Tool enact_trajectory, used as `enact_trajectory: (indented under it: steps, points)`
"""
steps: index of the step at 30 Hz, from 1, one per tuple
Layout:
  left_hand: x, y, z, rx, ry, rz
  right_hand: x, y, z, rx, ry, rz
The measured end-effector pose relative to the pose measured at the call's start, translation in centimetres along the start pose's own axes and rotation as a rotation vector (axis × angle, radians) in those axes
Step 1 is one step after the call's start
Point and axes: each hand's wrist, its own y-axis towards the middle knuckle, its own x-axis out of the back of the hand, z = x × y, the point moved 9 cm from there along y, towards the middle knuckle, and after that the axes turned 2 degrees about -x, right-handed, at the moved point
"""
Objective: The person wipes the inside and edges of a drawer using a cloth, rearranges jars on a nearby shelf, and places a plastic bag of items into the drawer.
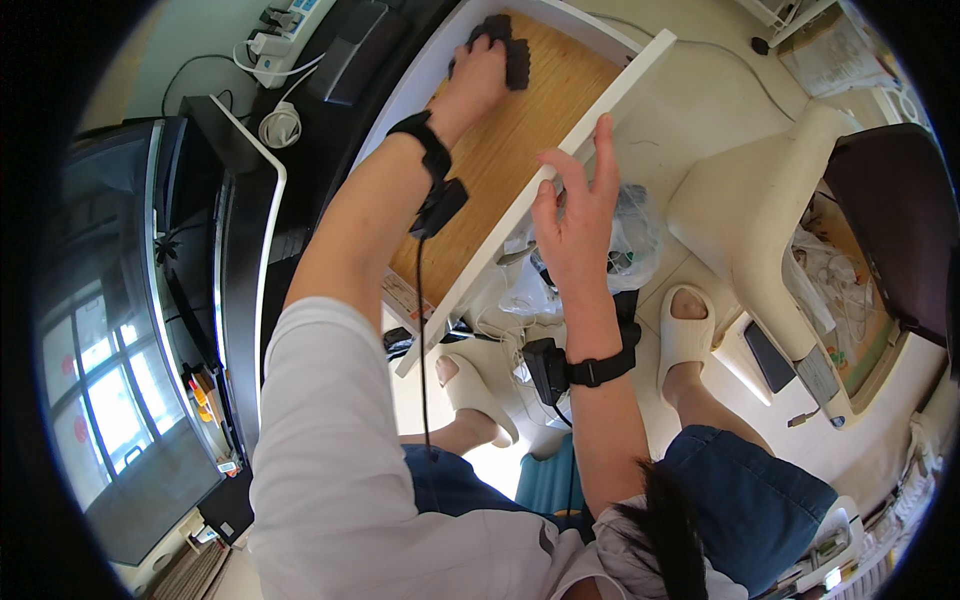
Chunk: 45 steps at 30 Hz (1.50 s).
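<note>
A pulled-out white drawer (491, 229) with a wood-grain bottom lies before me. At its far end, my left hand (480, 75) has its fingers curled over a dark, soft-looking object with scalloped edges (516, 61); the thumb's grip is hidden. My right hand (577, 202) is at the outer side of the drawer front, spread fingers at its top edge, holding nothing loose. Each wrist wears a black strap with a small black box, the left one (441, 208) hanging over the drawer and the right one (546, 370) beside the forearm.
A black surface left of the drawer holds a power strip (289, 45), a coiled white cable (280, 126) and a glossy dark box (352, 56). A large screen (112, 360) stands at left. Plastic bags (634, 240) and cables lie below the drawer; an open cream bin-like container (765, 210) stands at right.
</note>
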Motion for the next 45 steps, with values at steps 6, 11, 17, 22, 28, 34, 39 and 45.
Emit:
enact_trajectory:
  steps: [6,11,17,22,28,34,39,45]
  points:
    - [1.1,1.0,-2.8,-0.278,-0.191,-0.205,0.3,0.1,-0.2,-0.009,0.029,-0.021]
    - [2.5,0.5,0.1,-0.057,-0.244,-0.284,0.8,0.1,-0.9,0.000,0.005,-0.042]
    - [-0.5,-0.7,0.1,0.014,-0.121,-0.077,-0.2,-0.2,-0.3,0.018,0.014,-0.035]
    - [0.3,-2.5,-7.3,-0.434,-0.325,0.013,0.0,-0.1,-0.5,0.029,0.017,-0.051]
    - [-0.1,-3.9,-8.8,-0.576,-0.389,0.174,0.4,-0.1,-0.5,0.052,0.009,-0.057]
    - [1.4,-1.6,-2.3,-0.134,-0.285,-0.124,-0.1,-0.2,-0.4,0.034,0.050,-0.041]
    - [0.8,-4.6,-9.3,-0.553,-0.396,0.094,0.2,-0.1,-0.5,0.052,0.029,-0.046]
    - [0.2,-11.1,-5.9,-0.570,-0.260,0.372,0.6,0.1,-0.7,0.067,0.009,-0.071]
